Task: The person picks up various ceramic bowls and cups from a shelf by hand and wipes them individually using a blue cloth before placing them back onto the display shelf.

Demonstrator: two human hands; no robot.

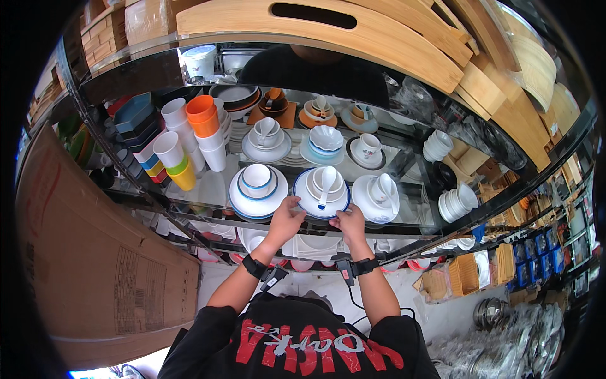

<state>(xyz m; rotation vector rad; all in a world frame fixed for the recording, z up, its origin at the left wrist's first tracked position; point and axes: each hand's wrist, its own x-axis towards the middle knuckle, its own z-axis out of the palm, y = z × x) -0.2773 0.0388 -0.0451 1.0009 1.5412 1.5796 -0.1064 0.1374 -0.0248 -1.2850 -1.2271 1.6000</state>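
My left hand [287, 219] grips the lower left rim of a white plate with a blue edge [307, 204], at the front of a glass shelf. My right hand [349, 221] touches its lower right rim. On the plate, stacked white bowls [316, 176] hold a white spoon with a blue-tipped handle [326, 184]. Left of it, a blue-rimmed cup [257, 176] sits within a bowl on a white plate [236, 192]. To the right, another white plate [362, 201] bears a cup or bowl and a spoon [389, 188].
Stacked white, orange, green and yellow cups [201, 111] stand on the left. More dish sets, including a fluted bowl [326, 137], stand behind. Wooden trays [236, 21] lie overhead. A large cardboard box [109, 265] is at left, with stacked white bowls [458, 203] at right.
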